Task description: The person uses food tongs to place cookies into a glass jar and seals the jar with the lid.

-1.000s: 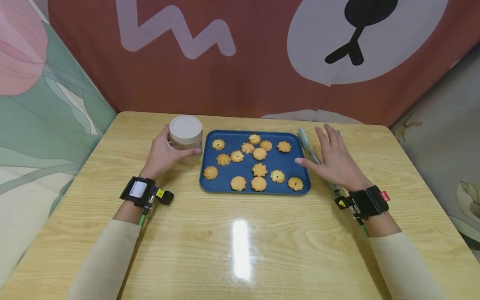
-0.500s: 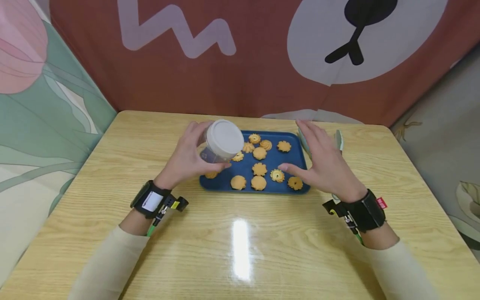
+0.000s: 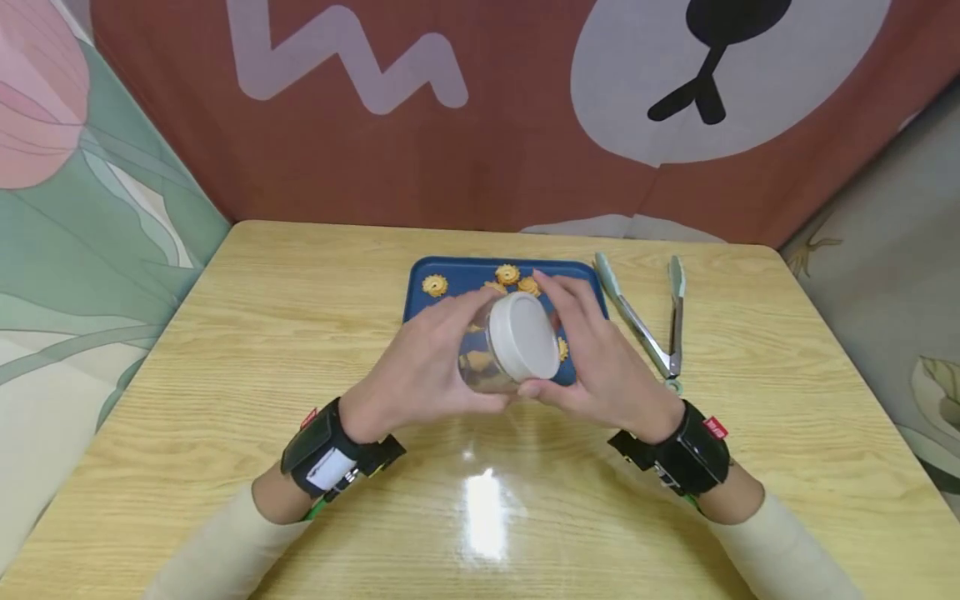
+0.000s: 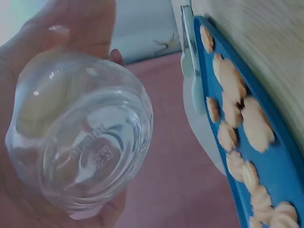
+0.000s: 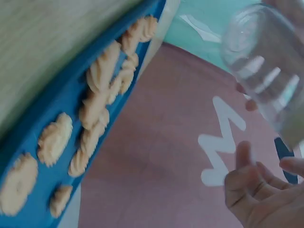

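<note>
Above the near edge of a blue tray (image 3: pixel 468 271), in the air, we find a clear jar (image 3: pixel 480 362) with a white lid (image 3: pixel 525 336), tipped on its side so that the lid faces the person's right. The person's left hand (image 3: pixel 423 358) is wrapped around the jar's body and grips it. The right hand (image 3: pixel 600 358) is beside the lid, fingers loosely bent and spread, thumb near the lid's lower rim; we cannot tell whether any fingertip presses on it, though in the right wrist view the hand does not look clenched on anything.

Beneath, the tray lies towards the far edge of a pale wooden table (image 3: pixel 315 292), roughly midway along that edge. Golden cookies (image 3: pixel 434 286) are scattered over it, many hidden from the head view by the hands and jar. Between the tray's right edge and the table's right edge lie metal tongs (image 3: pixel 676 333), untouched, with pale green tips spread towards the far edge.

As for progress, we judge it to be early: the jar is picked up, but its lid is on, we see no cookies inside through the clear base, and the tray's cookies remain unpacked. Loosening the lid seems to us the part left undone
</note>
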`<action>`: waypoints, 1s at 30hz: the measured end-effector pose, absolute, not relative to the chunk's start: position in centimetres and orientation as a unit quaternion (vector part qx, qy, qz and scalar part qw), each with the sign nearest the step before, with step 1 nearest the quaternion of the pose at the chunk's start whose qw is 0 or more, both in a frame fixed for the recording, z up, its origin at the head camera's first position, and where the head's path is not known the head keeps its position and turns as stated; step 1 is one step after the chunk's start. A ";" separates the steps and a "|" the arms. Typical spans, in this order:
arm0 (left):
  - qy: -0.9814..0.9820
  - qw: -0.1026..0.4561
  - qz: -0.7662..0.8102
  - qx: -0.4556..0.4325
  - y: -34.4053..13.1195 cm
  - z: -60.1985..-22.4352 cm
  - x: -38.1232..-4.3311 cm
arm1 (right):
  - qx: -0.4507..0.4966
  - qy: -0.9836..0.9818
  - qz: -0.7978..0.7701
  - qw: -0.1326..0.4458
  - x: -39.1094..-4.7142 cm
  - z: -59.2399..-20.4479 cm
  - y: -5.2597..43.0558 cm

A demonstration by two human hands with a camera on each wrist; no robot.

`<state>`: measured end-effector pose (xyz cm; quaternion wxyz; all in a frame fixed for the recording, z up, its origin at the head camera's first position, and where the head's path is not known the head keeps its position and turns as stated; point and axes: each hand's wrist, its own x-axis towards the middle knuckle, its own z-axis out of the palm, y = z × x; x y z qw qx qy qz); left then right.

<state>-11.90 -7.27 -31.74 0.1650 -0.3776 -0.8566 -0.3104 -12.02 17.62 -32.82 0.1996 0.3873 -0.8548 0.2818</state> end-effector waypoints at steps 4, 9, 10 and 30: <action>-0.871 0.237 -0.212 -0.376 -6.5 -31.7 -10.7 | 0.402 -0.838 0.288 0.228 -11.5 -33.1 16.9; -0.874 0.291 -0.120 -0.369 -5.5 -32.0 -9.6 | 0.408 -0.831 0.260 0.274 -10.8 -33.3 16.2; -0.874 0.291 -0.120 -0.370 -5.4 -32.1 -9.4 | 0.407 -0.830 0.257 0.282 -10.7 -33.3 16.1; -0.861 0.062 -0.273 -0.424 -5.8 -31.7 -9.1 | 0.531 -0.719 0.206 0.399 -11.2 -33.4 16.6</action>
